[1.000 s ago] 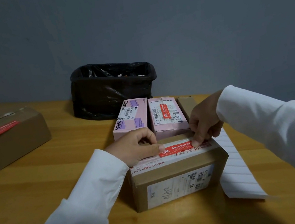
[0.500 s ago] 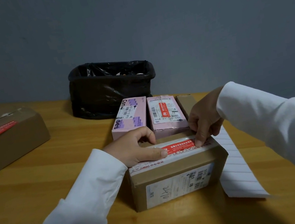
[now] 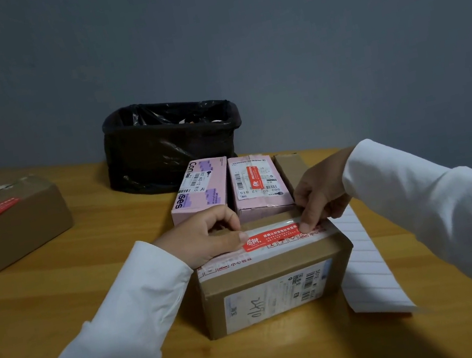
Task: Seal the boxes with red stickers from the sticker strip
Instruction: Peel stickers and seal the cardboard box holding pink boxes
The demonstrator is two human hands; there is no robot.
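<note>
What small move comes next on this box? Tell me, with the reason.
Probably run the right hand fingertip along the red sticker to flatten it onto the brown box. The left hand pins one end, the right presses the other, so the middle likely needs smoothing.

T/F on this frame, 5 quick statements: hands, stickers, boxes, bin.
1. Both hands touch the red sticker on the front brown box. True: left hand presses its left end, right hand its right end.
2. The left pink box carries a red sticker. False: only the right pink box does.
3. The brown box at far left has a red sticker on top. True.
4. The white backing strip lies left of the front box. False: it lies to its right.
5. The black-lined bin sits behind the pink boxes. True.
</note>
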